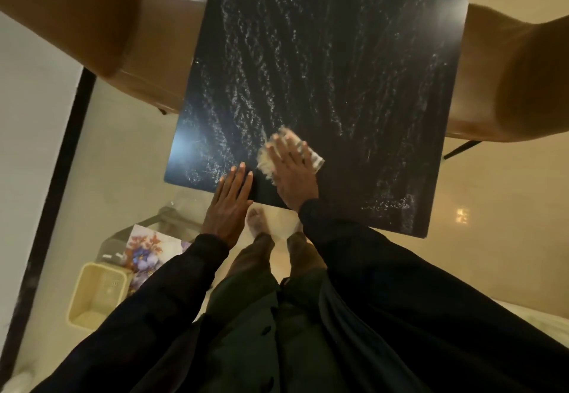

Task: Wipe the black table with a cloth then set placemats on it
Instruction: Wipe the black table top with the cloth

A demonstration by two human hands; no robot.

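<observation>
Dark sleeves are reaching up from the bottom of the frame. Left hand is resting flat on the table's near edge, fingers straight and together. Right hand is pressing the cloth onto the table at centre frame, fingers slightly spread. Brown chairs are flanking the table; a basket and floral mat are lying lower left.

The tabletop gives open sweeping room beyond and to the right of the cloth. The cloth lies under the right grip near the front edge, and the left grip lies flat just beside it. The left brown chair and the right brown chair crowd the long edges, while a cream basket and a flower-printed sheet fill the floor at near left.
</observation>
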